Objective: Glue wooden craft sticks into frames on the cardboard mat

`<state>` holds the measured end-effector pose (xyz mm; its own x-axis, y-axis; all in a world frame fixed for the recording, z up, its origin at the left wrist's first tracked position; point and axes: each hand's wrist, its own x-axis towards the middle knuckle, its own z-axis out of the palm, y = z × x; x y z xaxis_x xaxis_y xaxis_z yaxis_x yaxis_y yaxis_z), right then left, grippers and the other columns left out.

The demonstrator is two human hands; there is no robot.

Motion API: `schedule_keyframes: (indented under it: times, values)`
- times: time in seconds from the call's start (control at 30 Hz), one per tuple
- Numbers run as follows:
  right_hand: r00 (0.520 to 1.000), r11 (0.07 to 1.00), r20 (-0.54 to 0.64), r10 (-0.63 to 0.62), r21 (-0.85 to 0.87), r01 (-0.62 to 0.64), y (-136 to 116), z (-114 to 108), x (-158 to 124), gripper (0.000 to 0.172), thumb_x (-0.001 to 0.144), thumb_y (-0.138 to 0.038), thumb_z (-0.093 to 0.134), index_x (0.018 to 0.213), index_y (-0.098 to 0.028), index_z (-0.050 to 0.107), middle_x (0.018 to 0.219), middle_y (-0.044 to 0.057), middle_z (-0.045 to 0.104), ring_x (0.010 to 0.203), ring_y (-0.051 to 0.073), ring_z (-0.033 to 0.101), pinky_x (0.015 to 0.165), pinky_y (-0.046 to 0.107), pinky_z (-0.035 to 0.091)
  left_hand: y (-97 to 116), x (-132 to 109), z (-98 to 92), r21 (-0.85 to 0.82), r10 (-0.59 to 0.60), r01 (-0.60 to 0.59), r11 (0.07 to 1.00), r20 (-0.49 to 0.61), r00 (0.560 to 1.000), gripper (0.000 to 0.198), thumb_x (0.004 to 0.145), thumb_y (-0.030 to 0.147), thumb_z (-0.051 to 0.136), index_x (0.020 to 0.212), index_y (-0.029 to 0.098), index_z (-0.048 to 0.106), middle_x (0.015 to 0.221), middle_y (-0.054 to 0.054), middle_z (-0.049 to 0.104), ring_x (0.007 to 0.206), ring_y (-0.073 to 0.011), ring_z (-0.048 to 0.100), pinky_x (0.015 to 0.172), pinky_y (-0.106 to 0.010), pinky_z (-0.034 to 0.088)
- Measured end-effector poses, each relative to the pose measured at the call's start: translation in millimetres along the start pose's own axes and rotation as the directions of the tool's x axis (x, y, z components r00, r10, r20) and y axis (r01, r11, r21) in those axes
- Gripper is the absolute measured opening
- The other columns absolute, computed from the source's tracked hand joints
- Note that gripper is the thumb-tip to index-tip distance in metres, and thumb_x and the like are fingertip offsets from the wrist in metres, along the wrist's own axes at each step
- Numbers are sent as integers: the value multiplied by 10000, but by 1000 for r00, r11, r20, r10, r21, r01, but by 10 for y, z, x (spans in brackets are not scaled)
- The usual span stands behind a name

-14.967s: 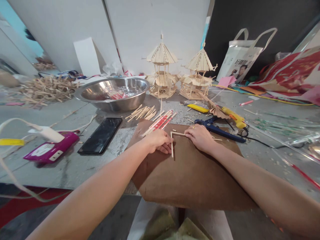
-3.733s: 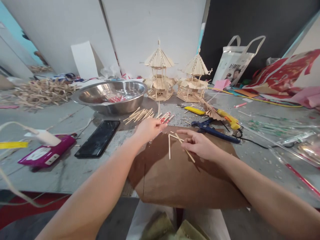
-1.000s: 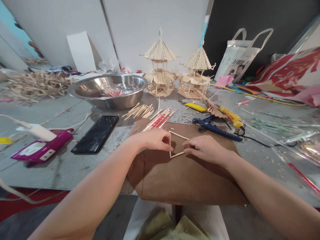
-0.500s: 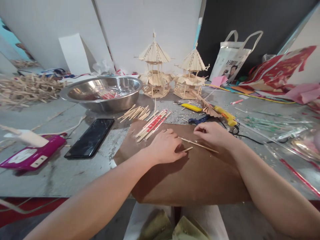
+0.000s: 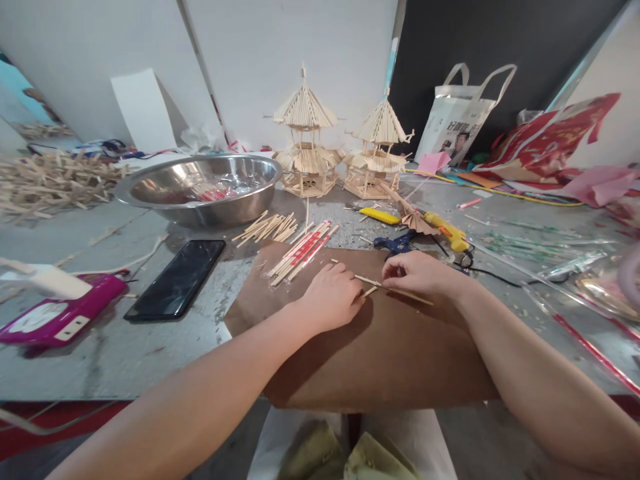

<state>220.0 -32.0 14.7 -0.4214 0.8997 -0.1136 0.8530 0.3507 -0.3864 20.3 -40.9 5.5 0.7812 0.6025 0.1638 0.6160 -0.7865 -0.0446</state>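
On the brown board [image 5: 380,360], my left hand [image 5: 334,299] is closed, its thumb and fingers pinching a short wooden stick [image 5: 370,291]. A longer wooden stick [image 5: 407,295] lies slantwise on the board, running past the left fingers. My right hand [image 5: 423,273] is curled, with thumb and fingertips pinched at the middle of the longer stick; the exact contact is partly hidden. The short stick's tip points at the longer stick, near the right fingertips. Just beyond my left hand are chopsticks in red-printed plastic wrappers [image 5: 303,253] and a pile of bare cut sticks [image 5: 267,228].
Two stick-built pavilions [image 5: 306,160] [image 5: 379,157] stand at the back. Left are a steel basin [image 5: 220,210], a phone [image 5: 175,280] and a purple power strip [image 5: 75,310]. Right are a yellow cutter [image 5: 380,215], a blue-handled tool [image 5: 395,244], a yellow glue gun [image 5: 447,231] and plastic wrappers [image 5: 545,240].
My right hand has come down and left onto the longer stick. The short stick in my left hand has tilted up and moved closer to it. The view has shifted slightly.
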Motion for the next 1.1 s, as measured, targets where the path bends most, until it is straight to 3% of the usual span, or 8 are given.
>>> schedule_keyframes:
  times: [0.37, 0.5, 0.57, 0.63, 0.67, 0.73, 0.93, 1.1]
  values:
    - [1000, 998, 13, -22, -58, 23, -3, 89, 15, 183, 704, -353, 478, 730, -213, 592, 703, 0, 620, 601, 116, 525, 520, 198, 328, -6, 10, 44, 40, -10, 12, 999, -46, 999, 233, 753, 284, 428, 616, 156, 567, 658, -52, 581, 729, -192, 487, 694, -344, 358]
    - [983, 998, -181, 38, -49, -47, 9, 21, 12, 219, 718, -382, 456, 728, -217, 599, 683, -1, 622, 598, 125, 527, 528, 213, 336, -9, 5, 46, 30, -8, 9, 999, -38, 999, 228, 749, 282, 433, 615, 154, 566, 650, -52, 577, 717, -186, 493, 706, -342, 366]
    - [907, 985, -398, 140, -36, -168, 70, -36, 12, 230, 723, -380, 444, 740, -215, 604, 689, 9, 623, 612, 139, 532, 546, 229, 348, -10, 3, 44, 22, -5, 6, 1000, -38, 999, 229, 750, 282, 432, 614, 153, 564, 647, -49, 576, 706, -180, 496, 715, -340, 369]
    - [758, 950, -603, 248, -1, -311, 177, -90, 13, 235, 724, -363, 436, 762, -207, 608, 711, 30, 625, 644, 158, 539, 580, 250, 364, -11, 1, 43, 14, -6, 7, 1000, -44, 999, 229, 754, 280, 429, 618, 154, 564, 651, -46, 577, 708, -177, 498, 719, -337, 371]
    - [682, 928, -674, 284, 14, -372, 244, -111, 15, 240, 726, -354, 429, 771, -203, 609, 721, 41, 624, 666, 170, 542, 604, 265, 371, -12, 1, 43, 10, -7, 7, 1000, -46, 999, 229, 756, 278, 428, 621, 154, 564, 654, -45, 578, 712, -176, 499, 721, -336, 371]
    - [598, 888, -739, 310, 2, -459, 388, -143, 18, 245, 729, -339, 416, 780, -199, 611, 732, 54, 623, 712, 193, 539, 660, 299, 377, -13, 1, 47, 4, -10, 11, 1000, -45, 999, 225, 756, 277, 432, 623, 155, 566, 658, -45, 578, 720, -176, 501, 722, -335, 372]
    - [436, 755, -799, 414, 33, -655, 723, -218, -36, 297, 708, -344, 424, 850, -153, 603, 870, 126, 596, 891, 247, 487, 783, 382, 339, -12, 1, 56, 9, -14, 15, 1000, -45, 999, 237, 758, 290, 434, 612, 156, 563, 659, -45, 578, 721, -182, 500, 723, -348, 370]
    - [351, 589, -616, 705, 234, -773, 927, -242, -109, 453, 675, -514, 426, 892, -145, 575, 816, 146, 580, 802, 273, 522, 669, 400, 378, -3, 1, 42, 5, -23, 23, 1000, -37, 999, 247, 761, 289, 421, 613, 152, 563, 667, -52, 582, 722, -187, 494, 688, -340, 372]
